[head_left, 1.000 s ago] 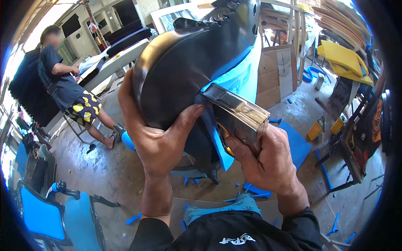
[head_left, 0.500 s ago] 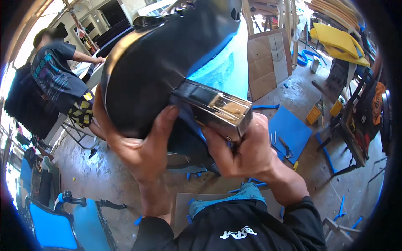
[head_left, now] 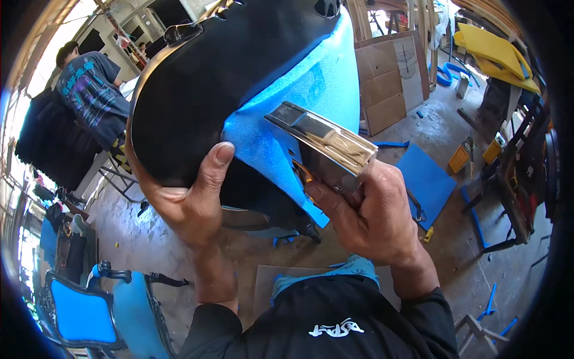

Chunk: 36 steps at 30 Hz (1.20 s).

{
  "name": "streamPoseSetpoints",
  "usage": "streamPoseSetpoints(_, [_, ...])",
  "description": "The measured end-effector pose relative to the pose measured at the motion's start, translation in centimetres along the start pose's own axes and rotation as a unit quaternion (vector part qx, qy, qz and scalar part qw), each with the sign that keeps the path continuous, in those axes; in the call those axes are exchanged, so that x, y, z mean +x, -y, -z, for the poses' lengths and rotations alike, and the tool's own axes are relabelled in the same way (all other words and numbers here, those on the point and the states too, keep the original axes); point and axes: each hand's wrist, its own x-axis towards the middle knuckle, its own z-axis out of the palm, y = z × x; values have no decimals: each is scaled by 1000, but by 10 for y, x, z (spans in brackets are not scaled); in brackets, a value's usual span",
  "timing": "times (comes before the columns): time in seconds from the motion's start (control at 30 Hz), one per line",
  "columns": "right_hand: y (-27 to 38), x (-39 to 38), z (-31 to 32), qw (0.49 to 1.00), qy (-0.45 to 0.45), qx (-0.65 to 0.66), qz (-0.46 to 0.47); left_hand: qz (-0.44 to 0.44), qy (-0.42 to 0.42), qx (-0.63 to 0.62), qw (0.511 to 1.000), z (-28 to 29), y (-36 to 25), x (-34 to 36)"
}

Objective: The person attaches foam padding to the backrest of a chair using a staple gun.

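Note:
A glossy black curved chair frame piece point(head_left: 185, 96) fills the upper middle, held up close. My left hand point(head_left: 200, 206) grips its lower edge, thumb on the near face and fingers behind. Blue foam-like covering point(head_left: 311, 90) runs along the inner side of the curve, with a loose pointed flap hanging toward my right hand. My right hand point(head_left: 376, 215) is closed round the handle of a metal staple gun point(head_left: 326, 137). The gun's nose points up and left over the blue covering; whether it touches is unclear.
Blue sheet point(head_left: 424, 185) with scissors point(head_left: 420, 214) lies on the floor at right, blue strips around it. Ornate blue chairs point(head_left: 84, 311) stand lower left. A co-worker point(head_left: 92, 90) stands at a table far left. Cardboard point(head_left: 382, 84) leans behind; yellow foam point(head_left: 493, 54) sits upper right.
The staple gun has come off the black frame's edge and shifted right. More blue covering and its loose flap now show. My left thumb has slid slightly left with the frame.

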Motion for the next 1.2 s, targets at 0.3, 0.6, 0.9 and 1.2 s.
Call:
streamPoseSetpoints(0.3, [-2, 9, -6, 999, -2, 29, 26, -19, -36, 14, 999, 4, 10, -3])
streamPoseSetpoints(0.6, [-2, 9, -4, 999, -1, 2, 39, -30, -41, 9, 999, 3, 11, -2])
streamPoseSetpoints(0.9, [3, 15, -3, 1000, 9, 6, 9, 46, -12, 22, 999, 5, 2, -2])
streamPoseSetpoints(1.2, [5, 22, -9, 998, 15, 58, -17, 43, -14, -15, 999, 4, 1, -3])
